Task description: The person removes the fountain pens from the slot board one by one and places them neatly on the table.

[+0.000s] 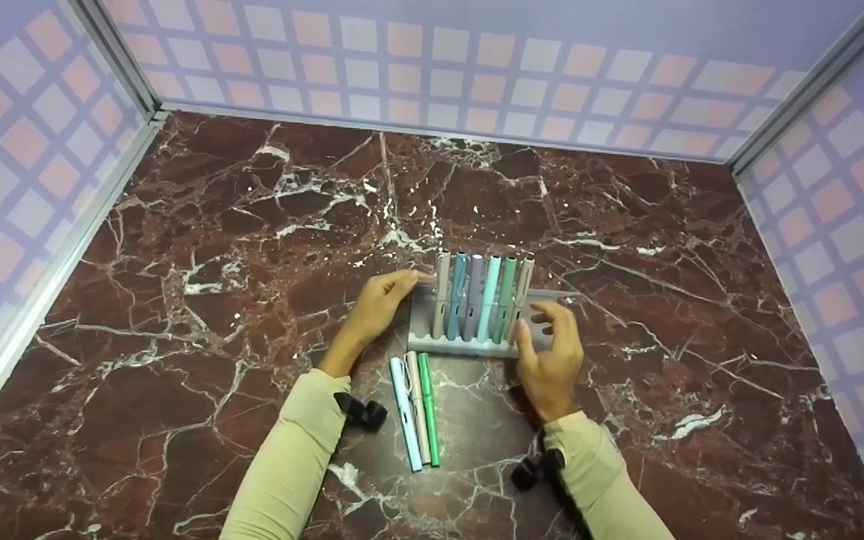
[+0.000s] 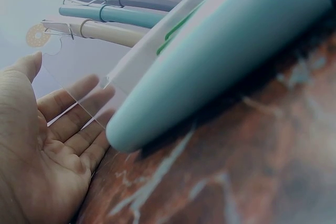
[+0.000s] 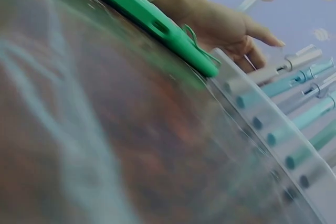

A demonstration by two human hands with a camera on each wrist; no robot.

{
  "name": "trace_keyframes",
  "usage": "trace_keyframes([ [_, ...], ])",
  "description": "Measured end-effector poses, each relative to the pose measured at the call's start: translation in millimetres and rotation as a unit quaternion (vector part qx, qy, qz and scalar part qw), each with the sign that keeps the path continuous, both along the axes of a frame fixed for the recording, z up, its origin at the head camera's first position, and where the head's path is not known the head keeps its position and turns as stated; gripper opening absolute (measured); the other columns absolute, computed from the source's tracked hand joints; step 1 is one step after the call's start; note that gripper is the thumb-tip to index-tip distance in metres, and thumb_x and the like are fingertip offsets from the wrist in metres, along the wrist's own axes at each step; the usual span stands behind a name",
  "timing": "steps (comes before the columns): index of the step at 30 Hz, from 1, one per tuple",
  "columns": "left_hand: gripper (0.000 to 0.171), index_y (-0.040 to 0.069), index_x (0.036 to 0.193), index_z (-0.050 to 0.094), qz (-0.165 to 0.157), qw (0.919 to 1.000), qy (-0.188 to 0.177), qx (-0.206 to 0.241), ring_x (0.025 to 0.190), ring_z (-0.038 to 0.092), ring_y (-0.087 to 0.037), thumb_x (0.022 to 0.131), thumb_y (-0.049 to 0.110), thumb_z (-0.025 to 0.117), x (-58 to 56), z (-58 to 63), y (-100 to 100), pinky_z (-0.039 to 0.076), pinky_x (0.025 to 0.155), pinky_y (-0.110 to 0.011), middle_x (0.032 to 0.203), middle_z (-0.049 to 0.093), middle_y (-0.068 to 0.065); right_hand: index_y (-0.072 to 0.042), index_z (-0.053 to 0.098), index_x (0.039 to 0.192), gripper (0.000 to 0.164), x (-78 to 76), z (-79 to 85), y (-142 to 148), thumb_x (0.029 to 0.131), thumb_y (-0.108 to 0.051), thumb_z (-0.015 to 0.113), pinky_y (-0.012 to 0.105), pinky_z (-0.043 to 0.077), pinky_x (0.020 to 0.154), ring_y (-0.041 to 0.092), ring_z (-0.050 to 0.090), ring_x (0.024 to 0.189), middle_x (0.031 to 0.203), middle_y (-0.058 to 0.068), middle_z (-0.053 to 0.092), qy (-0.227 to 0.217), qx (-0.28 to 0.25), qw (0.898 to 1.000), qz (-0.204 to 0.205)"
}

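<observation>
Head view: a clear pen stand (image 1: pixel 426 346) on the desk (image 1: pixel 642 255) bears six pens (image 1: pixel 472 296), barrel marks too small to read; the right hand (image 1: pixel 554 356), thumb and fingers parted, is at its right end. Left wrist: the left hand (image 2: pixel 58 150) spreads its fingers by the stand's edge; a pale-blue pen (image 2: pixel 220 66) is cut off. Right wrist: a blurred green pen (image 3: pixel 149 23) is cropped.

Head view: even, moderate light, mostly sharp; walls (image 1: pixel 439 75) pale, table (image 1: pixel 477 420) dark with a soft sheen low centre. Light source: can't tell. Shadow hugs the right sleeve (image 1: pixel 604 472), bottom right of centre. The 2 wrist views: hazy, low contrast. Left wrist: blue pen (image 2: pixel 226 61) soft at upper right, dark shadow under it; table blurred lower right. Right wrist: table smeared at left, green pen (image 3: pixel 136 9) crisper up top.
</observation>
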State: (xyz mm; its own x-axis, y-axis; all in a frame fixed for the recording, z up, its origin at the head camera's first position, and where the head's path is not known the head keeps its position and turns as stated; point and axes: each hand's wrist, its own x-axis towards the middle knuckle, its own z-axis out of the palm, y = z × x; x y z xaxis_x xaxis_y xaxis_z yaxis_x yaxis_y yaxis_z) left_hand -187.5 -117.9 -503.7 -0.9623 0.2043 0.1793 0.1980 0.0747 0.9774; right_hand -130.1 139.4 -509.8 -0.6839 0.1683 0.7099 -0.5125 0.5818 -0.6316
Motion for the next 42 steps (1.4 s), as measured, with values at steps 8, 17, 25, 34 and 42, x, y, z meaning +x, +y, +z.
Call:
trace_keyframes([
  [8, 0.031, -0.008, 0.120, 0.066, -0.015, 0.9998, -0.008, -0.014, 0.125, 0.059, -0.037, 0.107, 0.011, 0.046, 17.1, 33.6, 0.1, 0.042, 0.112, -0.042, 0.126, 0.067, -0.023, -0.001, 0.066, 0.106, 0.025, -2.3, -2.1, 1.1, 0.085, -0.009, 0.077, 0.040, 0.047, 0.069, 0.023, 0.066, 0.065, 0.082, 0.008, 0.074, -0.096, 0.073, 0.993, -0.006],
  [17, 0.031, -0.009, 0.121, 0.065, -0.018, 0.9996, -0.013, -0.018, 0.125, 0.059, -0.037, 0.107, 0.011, 0.045, 18.2, 36.7, -1.3, 0.042, 0.113, -0.042, 0.126, 0.066, -0.024, -0.001, 0.068, 0.102, 0.021, -2.3, 0.1, 1.1, 0.085, -0.010, 0.077, 0.040, 0.053, 0.059, 0.023, 0.066, 0.061, 0.079, 0.008, 0.074, -0.114, 0.070, 0.991, -0.006],
  [25, 0.033, -0.006, 0.122, 0.065, -0.003, 0.9997, -0.023, -0.012, 0.125, 0.059, -0.035, 0.107, 0.015, 0.045, 1.3, 3.5, -0.1, 0.041, 0.113, -0.042, 0.128, 0.066, -0.021, -0.001, 0.068, 0.102, 0.020, -2.6, 0.8, 2.2, 0.086, -0.008, 0.077, 0.041, 0.055, 0.056, 0.022, 0.068, 0.062, 0.080, 0.007, 0.075, -0.094, 0.042, 0.995, -0.008],
  [34, 0.032, -0.002, 0.118, 0.069, 0.002, 1.0000, -0.001, 0.000, 0.122, 0.062, -0.030, 0.106, 0.019, 0.049, 0.3, 0.2, -1.4, 0.043, 0.111, -0.040, 0.123, 0.070, -0.017, 0.001, 0.067, 0.104, 0.019, -6.5, -1.3, 10.8, 0.087, -0.003, 0.075, 0.039, 0.057, 0.056, 0.024, 0.069, 0.063, 0.084, 0.010, 0.075, -0.068, 0.020, 0.997, -0.011],
  [42, 0.032, -0.004, 0.120, 0.069, -0.001, 0.9999, 0.004, -0.013, 0.123, 0.061, -0.030, 0.106, 0.017, 0.048, 0.5, 0.4, -0.5, 0.044, 0.111, -0.040, 0.124, 0.069, -0.017, 0.004, 0.065, 0.106, 0.021, -9.4, -1.6, 31.7, 0.089, -0.005, 0.074, 0.019, 0.053, 0.059, 0.023, 0.067, 0.066, 0.086, 0.013, 0.072, -0.073, -0.007, 0.997, -0.039],
])
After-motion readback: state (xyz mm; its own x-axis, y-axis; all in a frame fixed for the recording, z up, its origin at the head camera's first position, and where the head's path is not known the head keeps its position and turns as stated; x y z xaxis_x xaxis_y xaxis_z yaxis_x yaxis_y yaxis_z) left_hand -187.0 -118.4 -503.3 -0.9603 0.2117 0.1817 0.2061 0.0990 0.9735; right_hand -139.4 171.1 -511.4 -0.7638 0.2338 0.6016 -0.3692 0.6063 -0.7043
